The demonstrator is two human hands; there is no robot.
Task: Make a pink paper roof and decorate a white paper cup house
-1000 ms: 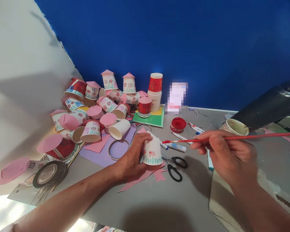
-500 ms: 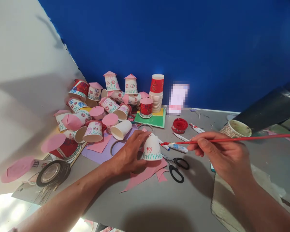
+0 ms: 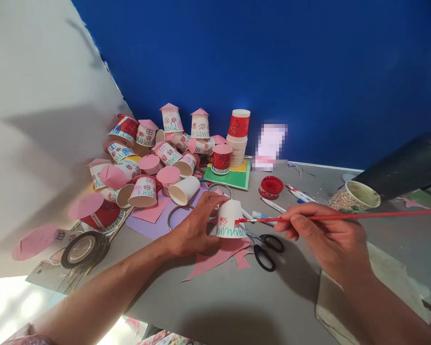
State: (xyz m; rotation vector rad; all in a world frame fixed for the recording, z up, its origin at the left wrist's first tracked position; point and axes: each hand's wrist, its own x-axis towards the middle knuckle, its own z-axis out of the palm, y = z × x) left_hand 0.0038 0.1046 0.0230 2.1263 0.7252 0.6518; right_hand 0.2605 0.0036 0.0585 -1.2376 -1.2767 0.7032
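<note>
One cup [image 3: 233,211], gripped by left fingers [image 3: 211,200]; right fingers [image 3: 303,225] pinch a brush [image 3: 380,215], tip [image 3: 238,222] newly at the cup, so painting seems underway

The scene is viewed by one head-worn camera, aimed forward and down across the counter [image 3: 208,297]. The left hand [image 3: 192,231] and right hand [image 3: 325,237] are seen from behind at arm's length, and the blue wall [image 3: 273,62] is faced beyond.
</note>
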